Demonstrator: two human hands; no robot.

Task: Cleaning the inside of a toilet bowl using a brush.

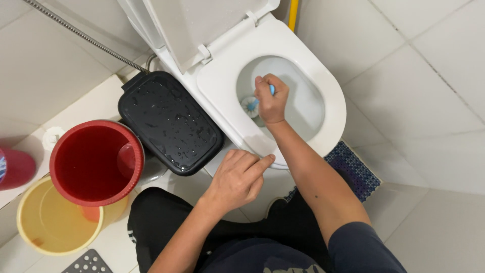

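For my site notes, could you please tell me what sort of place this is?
Most likely a home bathroom: a white toilet with its lid raised, pale tiled floor, and a red bucket by a yellow one.

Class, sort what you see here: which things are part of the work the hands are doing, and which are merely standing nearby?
In use:
right hand gripping the toilet brush
toilet bowl
toilet seat, with the left hand at its front edge

Standing by:
red bucket
yellow bucket
black lidded bin, wet on top
blue mat
metal hose
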